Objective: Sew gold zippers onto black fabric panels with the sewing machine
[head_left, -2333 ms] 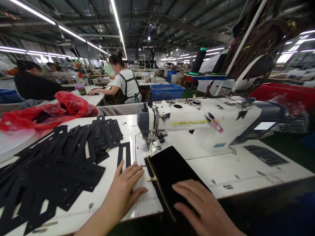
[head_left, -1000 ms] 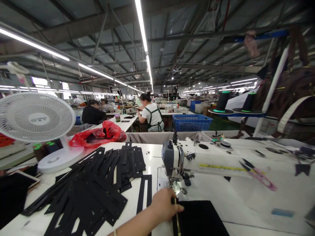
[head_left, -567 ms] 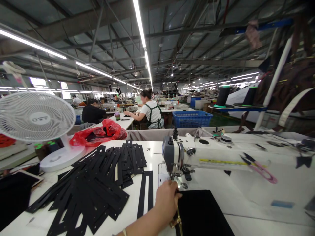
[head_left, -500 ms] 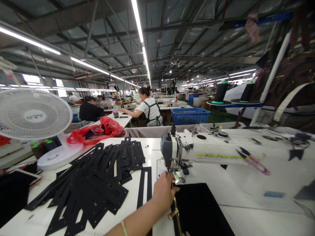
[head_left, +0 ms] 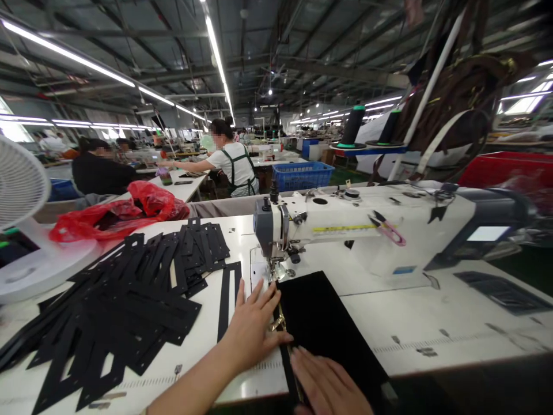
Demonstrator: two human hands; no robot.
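Fingers spread, my left hand (head_left: 253, 325) lies beside the needle of a white sewing machine (head_left: 345, 222). Its fingertips and thumb touch the left edge of a black fabric panel (head_left: 326, 317). Along that edge runs a gold-toothed zipper with a gold slider (head_left: 279, 323), just inside my left thumb. My right hand (head_left: 330, 383) rests flat on the nearer part of the panel, over the zipper line; its fingers are stretched out close together. The panel's far end lies close to the presser foot (head_left: 274, 274). Part of the zipper is hidden under my hands.
A heap of black slotted strips (head_left: 129, 305) covers the table's left side, with a single strip (head_left: 228, 297) nearer the machine. Behind are a red plastic bag (head_left: 125, 213) and a white fan (head_left: 21, 230). Pink-handled snips (head_left: 389, 229) lie against the machine arm. A co-worker (head_left: 235, 158) sits beyond.
The view has swung right and down. My left hand has gone from closed fingers at the zipper by the needle to spread flat. My right hand has come into view on the panel.
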